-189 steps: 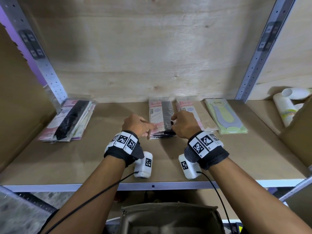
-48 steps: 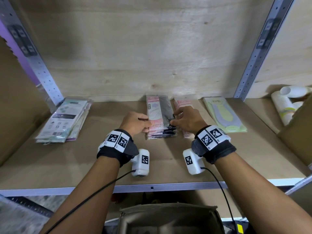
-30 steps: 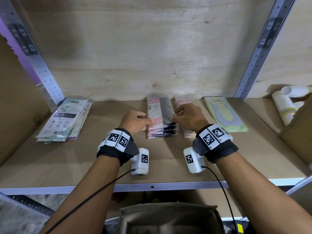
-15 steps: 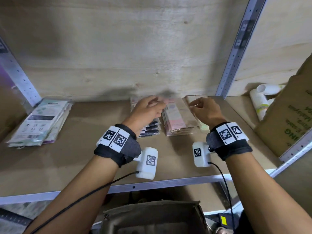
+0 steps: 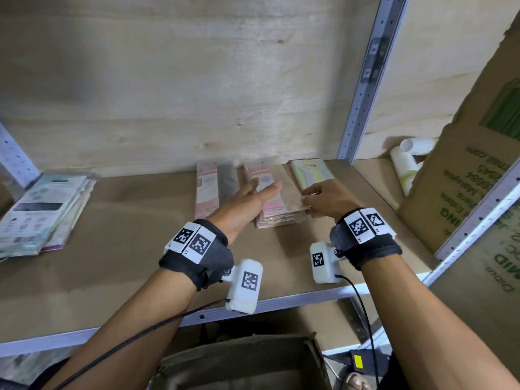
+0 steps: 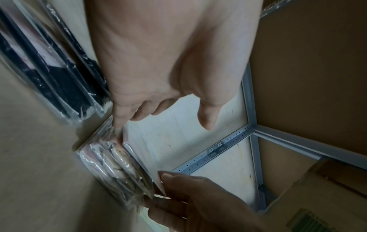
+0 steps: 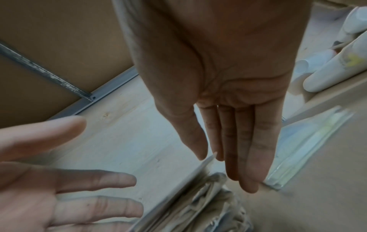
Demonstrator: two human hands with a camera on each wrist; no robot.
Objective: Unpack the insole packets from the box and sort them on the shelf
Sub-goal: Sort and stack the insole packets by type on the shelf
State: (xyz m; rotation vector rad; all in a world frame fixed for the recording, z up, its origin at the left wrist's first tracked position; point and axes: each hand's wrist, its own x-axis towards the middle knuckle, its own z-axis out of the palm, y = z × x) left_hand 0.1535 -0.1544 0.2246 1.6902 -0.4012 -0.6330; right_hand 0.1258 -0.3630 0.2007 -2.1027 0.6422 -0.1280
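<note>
While I square the middle stack (image 5: 277,198), left hand (image 5: 247,204) lies flat at nine o'clock, right hand (image 5: 327,199) seemingly straight-fingered at three.

I've shifted both hands off the pink-and-black stack (image 5: 215,190) onto the beige stack (image 5: 277,198); my left hand (image 5: 244,205) has opened flat, right hand (image 5: 327,199) at its right edge.

Pink-beige insole packets (image 5: 277,202) stacked flat on shelf (image 5: 112,249), seemingly squared.
</note>
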